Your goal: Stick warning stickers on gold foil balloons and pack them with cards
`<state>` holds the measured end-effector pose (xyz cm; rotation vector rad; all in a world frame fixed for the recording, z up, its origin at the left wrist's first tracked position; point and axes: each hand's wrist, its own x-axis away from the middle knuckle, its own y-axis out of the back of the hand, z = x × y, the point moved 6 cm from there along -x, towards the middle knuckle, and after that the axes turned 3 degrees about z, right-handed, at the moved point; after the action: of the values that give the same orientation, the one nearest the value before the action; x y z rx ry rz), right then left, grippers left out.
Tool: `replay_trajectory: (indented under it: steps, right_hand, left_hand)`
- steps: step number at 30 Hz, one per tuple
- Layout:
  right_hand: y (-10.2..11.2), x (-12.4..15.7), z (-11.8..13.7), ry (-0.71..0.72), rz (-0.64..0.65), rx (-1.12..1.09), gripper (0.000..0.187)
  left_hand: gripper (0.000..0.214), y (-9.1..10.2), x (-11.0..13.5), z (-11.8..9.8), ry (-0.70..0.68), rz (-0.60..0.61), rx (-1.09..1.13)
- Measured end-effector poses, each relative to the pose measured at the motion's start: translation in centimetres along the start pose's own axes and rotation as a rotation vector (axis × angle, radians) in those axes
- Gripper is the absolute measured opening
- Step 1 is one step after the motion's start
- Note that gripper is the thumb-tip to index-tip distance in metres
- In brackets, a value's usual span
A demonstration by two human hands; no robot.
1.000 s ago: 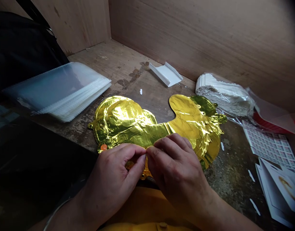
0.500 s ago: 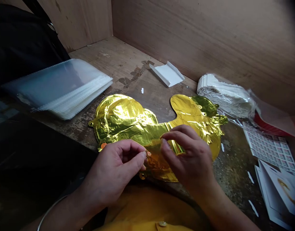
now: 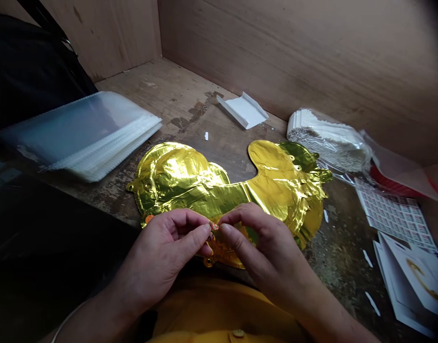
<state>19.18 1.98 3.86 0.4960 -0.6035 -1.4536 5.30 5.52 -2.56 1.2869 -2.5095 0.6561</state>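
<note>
Gold foil balloons [image 3: 211, 197], flat and shiny, lie stacked on the worn tabletop in front of me. Over their near edge, my left hand [image 3: 172, 243] pinches a tiny reddish-orange piece [image 3: 214, 226] between thumb and fingertips; its kind is too small to make out. My right hand [image 3: 261, 238] has thumb and index fingertip closed together at the other side of that piece. Whether the right fingertips grip it I cannot see clearly. An orange round spot [image 3: 149, 218] shows on the foil beside my left hand.
Clear plastic sleeves [image 3: 97, 128] are piled at the left. A folded white card [image 3: 243, 110] lies near the back wall. Rightward are a bagged white stack [image 3: 329, 138], a printed label sheet [image 3: 397, 214] and folded leaflets [image 3: 412, 281]. A dark bag [image 3: 33, 71] stands at far left.
My right hand has moved left and down, bringing its fingertips to the small piece in my left hand. The left hand keeps its pinch. The view has shifted slightly.
</note>
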Motion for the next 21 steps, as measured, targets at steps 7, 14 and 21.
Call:
replay_trajectory:
  steps: [7,14,21]
  right_hand:
    - [-0.6,-0.3,-0.3,-0.114,0.062,-0.195,0.01]
    - [-1.2,-0.3,-0.6,-0.206,0.071,-0.356,0.015]
    - [-1.2,-0.3,-0.4,-0.192,0.038,-0.314,0.015]
  left_hand:
    - [0.01,-0.2,0.0,-0.1,0.002,0.019,-0.003]
    - [0.012,-0.3,0.0,0.2,0.007,0.095,0.087]
    - [0.017,-0.2,0.0,0.5,0.034,0.143,0.215]
